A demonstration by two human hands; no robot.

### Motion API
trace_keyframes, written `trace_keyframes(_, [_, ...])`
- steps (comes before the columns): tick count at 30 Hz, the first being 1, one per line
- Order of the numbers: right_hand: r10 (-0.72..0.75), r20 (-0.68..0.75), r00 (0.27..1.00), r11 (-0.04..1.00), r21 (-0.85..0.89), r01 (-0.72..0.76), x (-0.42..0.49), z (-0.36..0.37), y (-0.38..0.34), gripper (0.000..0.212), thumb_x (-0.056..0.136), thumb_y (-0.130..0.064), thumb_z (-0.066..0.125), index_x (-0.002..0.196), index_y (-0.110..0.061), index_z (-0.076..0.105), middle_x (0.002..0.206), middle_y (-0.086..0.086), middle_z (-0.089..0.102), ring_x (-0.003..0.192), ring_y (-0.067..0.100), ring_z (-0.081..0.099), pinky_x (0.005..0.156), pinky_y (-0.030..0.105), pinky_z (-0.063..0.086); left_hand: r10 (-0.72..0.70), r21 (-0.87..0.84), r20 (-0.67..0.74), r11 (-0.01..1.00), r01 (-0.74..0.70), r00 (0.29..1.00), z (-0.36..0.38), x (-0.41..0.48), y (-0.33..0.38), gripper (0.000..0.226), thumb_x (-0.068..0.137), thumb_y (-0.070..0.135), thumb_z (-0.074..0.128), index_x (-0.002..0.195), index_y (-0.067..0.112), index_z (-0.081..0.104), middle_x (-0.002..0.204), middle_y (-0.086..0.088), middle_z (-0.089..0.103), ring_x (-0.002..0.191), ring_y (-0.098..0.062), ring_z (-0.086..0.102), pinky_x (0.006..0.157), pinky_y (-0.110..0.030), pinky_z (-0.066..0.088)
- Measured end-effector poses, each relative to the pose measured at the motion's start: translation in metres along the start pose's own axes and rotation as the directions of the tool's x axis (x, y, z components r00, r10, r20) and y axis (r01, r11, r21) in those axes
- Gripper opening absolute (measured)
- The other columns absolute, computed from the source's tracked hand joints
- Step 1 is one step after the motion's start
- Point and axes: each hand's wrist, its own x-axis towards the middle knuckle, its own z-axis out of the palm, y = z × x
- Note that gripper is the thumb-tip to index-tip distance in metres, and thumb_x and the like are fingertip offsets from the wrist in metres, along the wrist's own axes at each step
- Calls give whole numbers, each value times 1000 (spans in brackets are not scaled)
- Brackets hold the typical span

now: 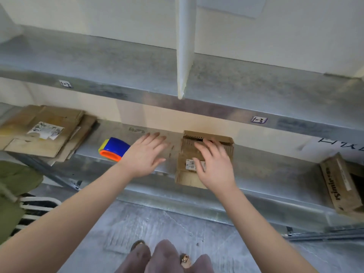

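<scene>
A flattened cardboard box (pixel 187 154) with a small barcode label lies on the metal shelf (pixel 266 170), its far flap standing up. My right hand (pixel 213 164) lies over it with fingers spread and straight, covering part of the label. My left hand (pixel 146 153) hovers open just left of the box, over a flat cardboard sheet (pixel 136 133), fingers extended. A blue, yellow and orange tape dispenser (pixel 113 148) sits on the shelf left of my left hand.
A stack of flattened cardboard boxes (pixel 43 133) lies at the shelf's left end. A printed cardboard box (pixel 338 184) sits at the right. An upper shelf (pixel 118 62) with a white divider (pixel 185 46) hangs overhead. Green fabric (pixel 13 186) is at lower left.
</scene>
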Motion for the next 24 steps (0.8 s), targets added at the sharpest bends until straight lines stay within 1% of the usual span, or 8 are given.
trace_keyframes(4, [-99,107,989,995,22,97,6,40,-66,49,91,-43,42,134,-21,56,135,7,57,132,31,45,110,49,37,-24,47,58,999,22,998,6,-38,-50,56,87,51,38,126,16,58,127,-9,59,123,-32,51,107,-43,31])
trace_keyframes(6, [-91,143,986,996,28,88,10,65,-91,49,90,-43,42,133,-21,56,132,7,59,128,31,49,108,49,40,-24,70,82,997,19,996,12,-53,-76,57,84,51,40,123,15,61,122,-9,62,117,-32,56,104,-41,28])
trace_keyframes(10, [28,255,966,999,11,-31,18,114,-128,50,88,-41,45,133,-21,56,129,9,61,124,34,52,107,50,41,-9,40,174,999,2,985,28,-71,-124,61,83,55,39,126,16,59,122,-7,63,114,-31,58,104,-41,29])
trace_keyframes(14, [143,307,941,989,-7,-148,24,153,-145,57,86,-44,36,132,-18,57,127,10,61,122,36,53,105,56,41,13,-2,231,1000,-13,973,47,-73,-158,66,82,61,41,130,18,55,129,-5,59,120,-29,55,104,-47,40])
trace_keyframes(17, [261,334,906,963,-27,-267,26,172,-150,56,86,-42,40,129,-12,59,124,15,62,118,40,55,101,56,44,52,-80,190,996,-38,980,56,-67,-170,68,75,57,63,130,18,54,130,-7,58,118,-32,55,99,-44,43])
trace_keyframes(20, [342,389,855,936,-62,-346,29,182,-152,55,91,-38,48,138,-10,51,137,19,53,128,41,45,109,54,35,43,-121,184,992,-21,982,60,-54,-175,75,62,48,81,126,16,57,128,-11,59,117,-36,56,96,-45,46])
trace_keyframes(22, [349,424,836,933,-77,-351,31,189,-149,54,95,-35,52,143,-12,45,142,17,48,133,39,40,114,51,28,61,-131,201,991,-35,978,63,-47,-180,73,63,45,81,126,16,57,124,-11,60,115,-36,56,97,-45,44])
trace_keyframes(24, [353,457,817,931,-83,-356,31,194,-147,55,97,-35,50,146,-14,40,146,14,43,136,35,35,116,46,24,68,-184,242,983,-23,968,65,-40,-184,66,74,41,74,131,18,51,124,-10,56,113,-33,52,94,-40,44])
